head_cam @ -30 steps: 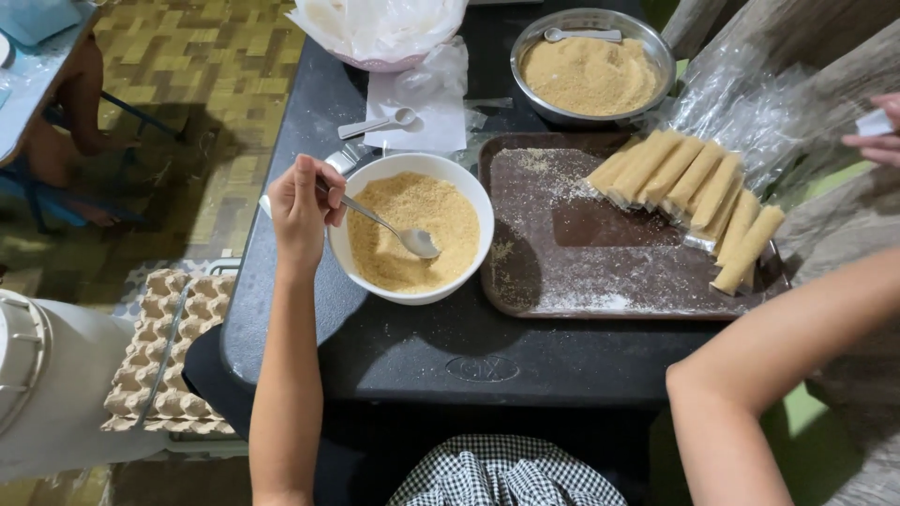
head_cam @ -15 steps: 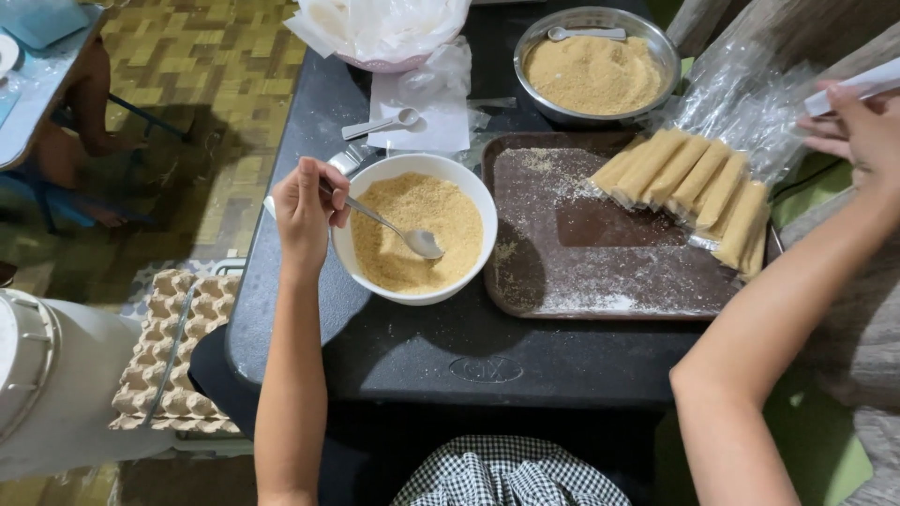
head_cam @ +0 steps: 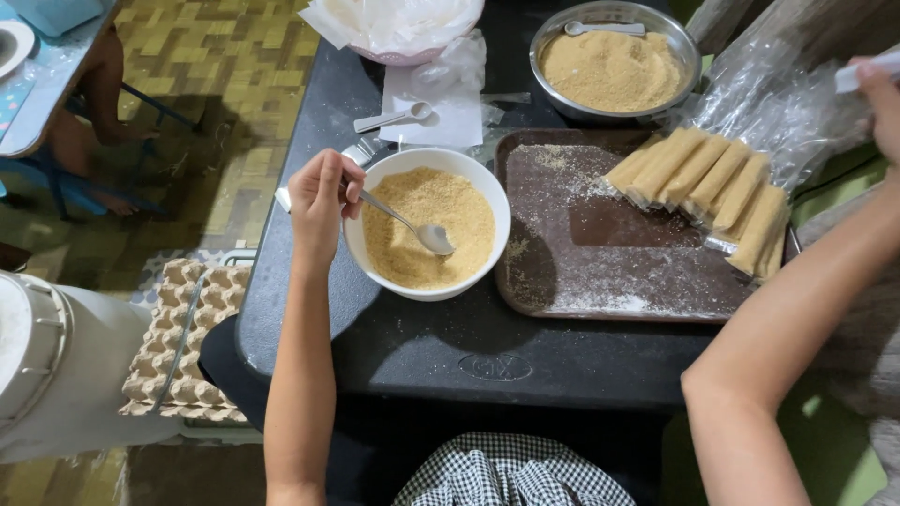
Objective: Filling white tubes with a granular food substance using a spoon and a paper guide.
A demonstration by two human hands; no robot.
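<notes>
The bowl (head_cam: 427,225) sat on the table (head_cam: 375,347), near its left edge, with the spoon (head_cam: 412,225) lying in it, handle out to the left in the left hand (head_cam: 322,195). Right of the bowl, just beside it, lay the tray (head_cam: 609,272), and on the tray's far right part a row of rolls (head_cam: 712,192) lay side by side (the outermost ones partly under a plastic bag (head_cam: 778,112)). Behind the tray stood a metal pan (head_cam: 614,61). Behind the bowl lay a small scoop (head_cam: 394,117) on a sheet of paper (head_cam: 441,117). The right hand (head_cam: 881,103) was up at the far right. On the floor left of the table lay egg cartons (head_cam: 178,342).
</notes>
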